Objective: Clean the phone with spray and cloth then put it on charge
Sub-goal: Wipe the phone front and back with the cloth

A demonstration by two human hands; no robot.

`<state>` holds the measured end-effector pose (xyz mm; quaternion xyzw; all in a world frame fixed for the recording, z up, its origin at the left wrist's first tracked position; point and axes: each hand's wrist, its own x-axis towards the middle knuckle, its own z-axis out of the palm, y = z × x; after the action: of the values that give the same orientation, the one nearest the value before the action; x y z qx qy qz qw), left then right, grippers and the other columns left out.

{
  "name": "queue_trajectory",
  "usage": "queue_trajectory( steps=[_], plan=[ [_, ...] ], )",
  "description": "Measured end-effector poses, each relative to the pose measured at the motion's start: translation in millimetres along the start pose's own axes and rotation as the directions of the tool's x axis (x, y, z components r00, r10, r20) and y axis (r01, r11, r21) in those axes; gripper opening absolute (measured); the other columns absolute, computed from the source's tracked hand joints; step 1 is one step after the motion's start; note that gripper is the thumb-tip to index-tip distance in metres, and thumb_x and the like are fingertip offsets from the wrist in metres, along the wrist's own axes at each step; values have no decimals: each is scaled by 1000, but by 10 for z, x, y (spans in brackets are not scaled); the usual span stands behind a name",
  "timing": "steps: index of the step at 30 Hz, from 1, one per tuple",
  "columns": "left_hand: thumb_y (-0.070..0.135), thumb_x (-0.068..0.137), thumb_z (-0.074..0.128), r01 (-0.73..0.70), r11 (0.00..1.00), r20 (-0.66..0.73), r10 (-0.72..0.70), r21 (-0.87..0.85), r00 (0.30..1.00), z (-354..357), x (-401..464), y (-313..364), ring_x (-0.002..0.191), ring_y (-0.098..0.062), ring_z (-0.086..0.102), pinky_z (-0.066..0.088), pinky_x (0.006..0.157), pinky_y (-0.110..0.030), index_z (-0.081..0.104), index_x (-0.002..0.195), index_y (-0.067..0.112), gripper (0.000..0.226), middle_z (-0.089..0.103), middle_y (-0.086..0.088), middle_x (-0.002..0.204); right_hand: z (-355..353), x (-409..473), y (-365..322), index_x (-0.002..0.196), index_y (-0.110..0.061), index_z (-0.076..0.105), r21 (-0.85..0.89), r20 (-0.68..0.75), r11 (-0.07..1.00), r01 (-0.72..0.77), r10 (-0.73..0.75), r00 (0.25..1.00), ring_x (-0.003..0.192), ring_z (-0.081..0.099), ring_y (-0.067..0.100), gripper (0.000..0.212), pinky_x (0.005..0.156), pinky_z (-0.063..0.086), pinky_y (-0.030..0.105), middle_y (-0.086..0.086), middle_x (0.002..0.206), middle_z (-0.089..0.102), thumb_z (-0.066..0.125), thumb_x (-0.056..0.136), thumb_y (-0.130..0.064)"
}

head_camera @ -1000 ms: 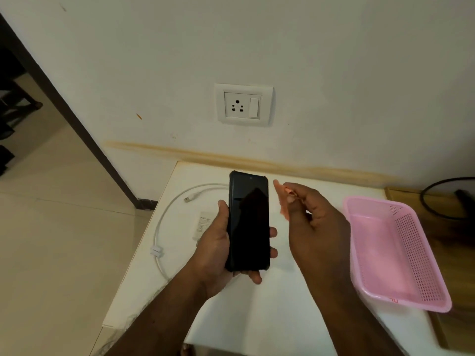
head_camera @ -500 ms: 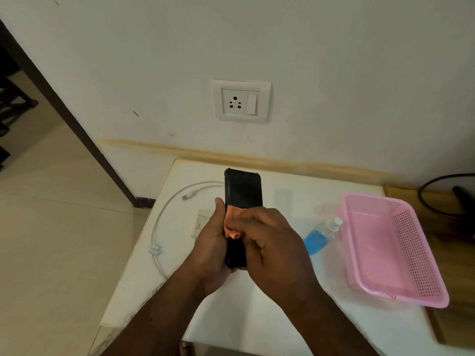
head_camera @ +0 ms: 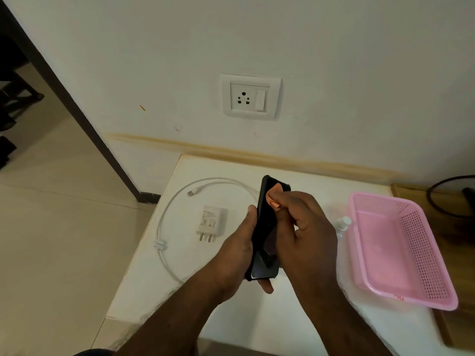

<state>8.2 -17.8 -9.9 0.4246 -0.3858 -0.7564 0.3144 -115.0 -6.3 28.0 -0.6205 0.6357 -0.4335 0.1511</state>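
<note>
Left hand grips the phone from its left edge, thumb along that edge, fingertips curling out under the near right corner. Phone is black, held above the white surface, long axis running near to far, screen tilted toward the right.

Right hand pinches a small orange cloth between thumb and fingers and presses it against the far end of the phone screen. Only a small bunched part of the cloth shows past the fingers.

Spray bottle: mostly hidden behind the right hand; only a white cap and some clear body show, just left of the pink basket. Whether bottle and basket touch, cannot tell.

White charger adapter lies flat on the surface left of the phone, pins pointing toward the near side. White cable loops around the adapter's left and far sides; its plug end lies free at the far left, apart from the adapter.

Wall socket with switch sits on the wall beyond the surface, nothing plugged in.

Pink basket rests at the right edge of the surface, overhanging toward a wooden surface at far right.
</note>
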Motion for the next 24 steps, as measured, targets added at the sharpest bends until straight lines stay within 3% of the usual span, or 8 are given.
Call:
queue_trajectory(
  steps=[2,4,6,9,13,16,20,24],
  plan=[
    [84,77,29,26,999,8,-26,24,1000,21,-3,1,92,-7,73,62,76,-34,71,92,62,50,75,22,95,-3,-1,0,115,-7,70,-37,-62,996,86,-88,994,104,66,22,27,93,53,34,6,113,69,57,92,-9],
    [74,78,26,29,999,-13,-29,41,1000,9,-3,4,78,4,71,58,61,-16,74,82,57,51,72,31,81,-14,6,-13,109,-3,72,-20,-50,979,204,-205,977,103,66,20,27,93,50,28,6,109,69,56,87,-7],
    [82,80,28,17,1000,-37,-16,23,999,-3,5,13,84,-9,75,61,62,-25,73,97,52,57,77,18,91,-23,7,-48,110,-9,72,61,66,967,247,-251,966,106,60,13,28,94,48,27,-1,112,66,52,90,-9],
    [85,81,29,-43,988,-64,34,-147,997,-53,-39,91,99,-33,72,60,72,-46,69,114,44,66,75,-9,109,14,-78,-143,121,-23,68,-76,221,978,193,-172,960,115,56,9,41,99,50,33,-6,124,62,41,96,-41],
    [82,80,24,-37,938,-93,4,-346,996,-183,-29,169,106,-27,71,60,79,-38,78,105,28,80,74,-13,112,46,-149,-213,119,-24,69,-45,325,973,228,-202,924,109,61,12,34,95,54,35,-5,120,66,53,90,-33],
    [77,86,27,-40,922,-116,-5,-385,993,-273,-23,198,104,-27,71,59,83,-36,74,116,19,80,73,-14,112,7,-138,-200,117,-27,69,-28,387,956,292,-259,885,105,61,8,30,92,53,26,-9,117,66,59,89,-28],
    [70,94,23,-67,907,-123,17,-416,992,-280,-33,250,111,-28,68,59,80,-34,59,134,16,76,67,-19,126,-39,-120,-163,110,-28,72,-17,444,929,369,-324,836,101,63,9,26,89,55,26,-11,111,68,65,85,-23],
    [70,93,24,-79,904,-114,34,-421,993,-276,-33,251,106,-26,70,60,78,-35,70,122,21,73,70,-16,120,-29,-138,-148,109,-25,73,-60,419,917,395,-336,843,99,65,13,29,85,58,31,-6,110,70,74,81,-18]
  ],
)
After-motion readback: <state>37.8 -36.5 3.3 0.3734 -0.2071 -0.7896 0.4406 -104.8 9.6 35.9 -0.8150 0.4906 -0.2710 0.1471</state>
